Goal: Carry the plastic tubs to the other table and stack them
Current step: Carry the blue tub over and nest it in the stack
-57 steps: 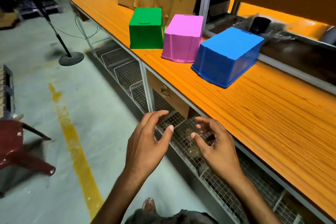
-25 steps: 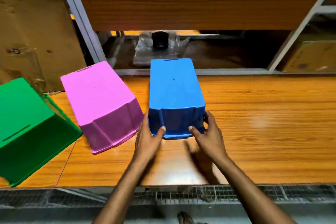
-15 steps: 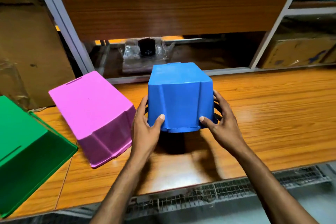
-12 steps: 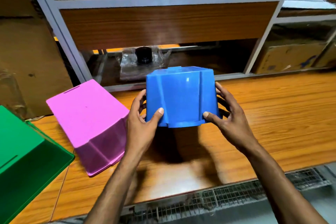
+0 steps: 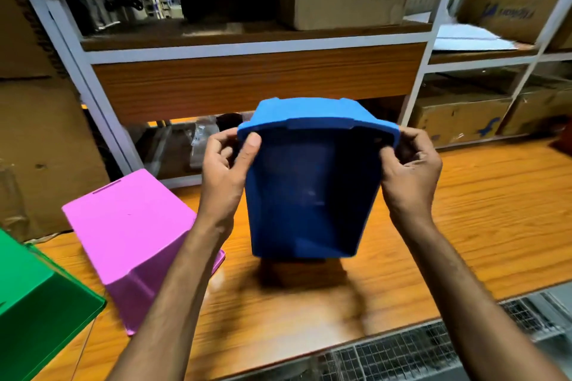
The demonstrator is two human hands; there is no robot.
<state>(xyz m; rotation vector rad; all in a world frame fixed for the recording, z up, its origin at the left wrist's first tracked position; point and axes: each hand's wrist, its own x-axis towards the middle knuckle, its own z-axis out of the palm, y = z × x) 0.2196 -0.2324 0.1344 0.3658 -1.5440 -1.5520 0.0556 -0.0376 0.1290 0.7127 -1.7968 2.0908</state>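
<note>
Both hands now hold the blue tub (image 5: pixel 312 195) clear of the orange table (image 5: pixel 464 210), tipped so its open mouth faces the camera (half a second ago it showed its side). Left hand (image 5: pixel 224 176) and right hand (image 5: pixel 408 176) pinch the rim. Just left, the pink tub (image 5: pixel 133 235) and green tub (image 5: pixel 34 303) lie upside down; shelving (image 5: pixel 247 46) stands behind.

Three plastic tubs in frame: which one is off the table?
The blue plastic tub: left hand and right hand grip its rim, opening toward the camera. The pink plastic tub and green plastic tub sit upside down on the orange wooden table.
</note>
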